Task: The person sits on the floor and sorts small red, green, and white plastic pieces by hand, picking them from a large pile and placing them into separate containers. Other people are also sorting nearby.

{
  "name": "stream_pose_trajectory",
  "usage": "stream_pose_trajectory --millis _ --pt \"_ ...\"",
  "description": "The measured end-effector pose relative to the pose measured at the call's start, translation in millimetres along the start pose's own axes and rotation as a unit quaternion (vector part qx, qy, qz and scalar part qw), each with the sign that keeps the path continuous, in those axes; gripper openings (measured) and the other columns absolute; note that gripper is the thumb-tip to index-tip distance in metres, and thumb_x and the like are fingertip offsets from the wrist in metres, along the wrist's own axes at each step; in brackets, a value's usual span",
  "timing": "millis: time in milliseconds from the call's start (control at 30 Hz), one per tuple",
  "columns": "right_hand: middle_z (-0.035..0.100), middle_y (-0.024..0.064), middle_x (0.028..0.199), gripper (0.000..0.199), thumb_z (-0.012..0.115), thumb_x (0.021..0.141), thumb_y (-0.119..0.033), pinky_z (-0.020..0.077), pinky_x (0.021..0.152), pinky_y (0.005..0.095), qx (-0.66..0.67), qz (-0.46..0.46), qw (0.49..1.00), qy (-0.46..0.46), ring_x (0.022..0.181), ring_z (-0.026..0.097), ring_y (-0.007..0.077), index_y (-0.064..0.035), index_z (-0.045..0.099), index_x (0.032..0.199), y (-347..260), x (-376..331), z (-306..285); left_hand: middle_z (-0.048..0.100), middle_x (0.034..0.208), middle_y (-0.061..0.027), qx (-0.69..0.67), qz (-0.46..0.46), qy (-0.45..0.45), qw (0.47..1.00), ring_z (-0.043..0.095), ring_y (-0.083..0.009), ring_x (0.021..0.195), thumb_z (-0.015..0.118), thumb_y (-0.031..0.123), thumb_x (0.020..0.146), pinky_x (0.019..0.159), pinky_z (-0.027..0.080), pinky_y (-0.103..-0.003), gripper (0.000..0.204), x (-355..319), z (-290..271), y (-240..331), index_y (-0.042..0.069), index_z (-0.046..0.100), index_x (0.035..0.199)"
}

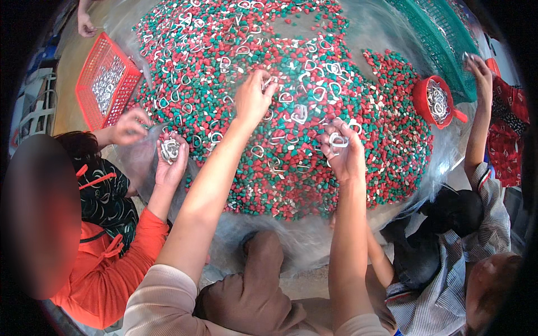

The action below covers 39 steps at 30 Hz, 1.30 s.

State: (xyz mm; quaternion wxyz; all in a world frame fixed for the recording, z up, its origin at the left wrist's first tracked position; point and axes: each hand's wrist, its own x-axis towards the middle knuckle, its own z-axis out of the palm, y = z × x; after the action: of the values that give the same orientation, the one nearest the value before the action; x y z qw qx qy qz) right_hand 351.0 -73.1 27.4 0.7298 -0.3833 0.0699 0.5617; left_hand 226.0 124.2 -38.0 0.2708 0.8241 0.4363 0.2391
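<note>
Midway at best: left hand (253, 98) pinching ring (268, 84) out of bead heap (314, 168); right hand (343, 152) clamped on several rings (338, 140). Red basket (106, 81) partly filled; many rings left scattered across heap.

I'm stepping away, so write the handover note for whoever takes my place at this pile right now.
Left hand: reaching into the middle of the pile, fingertips pinching at a metal ring; grip not clearly closed.
Right hand: holds a small bunch of silver metal rings just above the pile.
Pile of red and green pellets on clear plastic sheet, many rings mixed in.
Collected rings sit in the red basket far left and the red scoop right, both beside co-workers.
Done: a handful picked. Left: many rings scattered through the pellets.
</note>
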Motion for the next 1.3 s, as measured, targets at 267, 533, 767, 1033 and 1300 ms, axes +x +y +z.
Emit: stream_pose_trajectory --millis 267,533,767,1033,1300 --pt "0.067 0.0188 0.087 0.043 0.061 0.077 -0.047 0.0506 0.077 0.0432 -0.830 -0.043 0.530 0.165 0.087 0.065 0.0330 -0.0055 0.068 0.087 10 48 60 0.062 0.092 -0.0118 0.101 -0.040 -0.007 0.994 0.062 -0.0311 0.083 0.067 0.025 0.079 0.068 0.049 -0.042 0.028 3 -2 -1 0.006 0.053 0.094" --pt "0.066 0.0067 0.074 0.030 0.071 0.070 -0.026 0.0465 0.062 0.0280 -0.603 -0.054 0.793 0.067 0.064 0.060 0.0153 -0.0018 0.068 0.087 15 66 23 0.062 0.091 -0.0148 0.092 -0.125 0.020 0.988 0.062 -0.0332 0.083 0.070 0.022 0.076 0.070 0.049 -0.043 0.033 5 -16 -19 0.006 0.051 0.098" --pt "0.064 0.0030 0.089 0.017 0.066 0.081 -0.014 0.0412 0.056 0.0165 -0.221 0.025 0.974 -0.036 0.074 0.059 0.0076 -0.0060 0.061 0.094 1 24 18 0.063 0.093 -0.0202 0.073 -0.205 0.034 0.975 0.062 -0.0367 0.088 0.069 0.019 0.076 0.074 0.049 -0.046 0.043 1 -27 -25 0.001 0.045 0.106" --pt "0.064 0.0034 0.087 0.020 0.066 0.082 -0.013 0.0457 0.055 0.0220 -0.301 -0.020 0.953 -0.012 0.072 0.064 0.0131 -0.0070 0.056 0.098 8 7 38 0.063 0.093 -0.0235 0.135 -0.251 -0.018 0.958 0.063 -0.0378 0.087 0.065 0.020 0.078 0.075 0.050 -0.047 0.050 -1 -46 -12 -0.005 0.041 0.115" --pt "0.064 0.0035 0.083 0.033 0.067 0.080 -0.012 0.0417 0.050 0.0201 -0.311 -0.033 0.950 -0.001 0.061 0.061 0.0117 -0.0022 0.052 0.108 0 -13 36 0.063 0.092 -0.0223 0.156 -0.217 -0.061 0.962 0.063 -0.0375 0.087 0.055 0.023 0.083 0.075 0.050 -0.047 0.032 -13 -54 -18 0.001 0.053 0.107"
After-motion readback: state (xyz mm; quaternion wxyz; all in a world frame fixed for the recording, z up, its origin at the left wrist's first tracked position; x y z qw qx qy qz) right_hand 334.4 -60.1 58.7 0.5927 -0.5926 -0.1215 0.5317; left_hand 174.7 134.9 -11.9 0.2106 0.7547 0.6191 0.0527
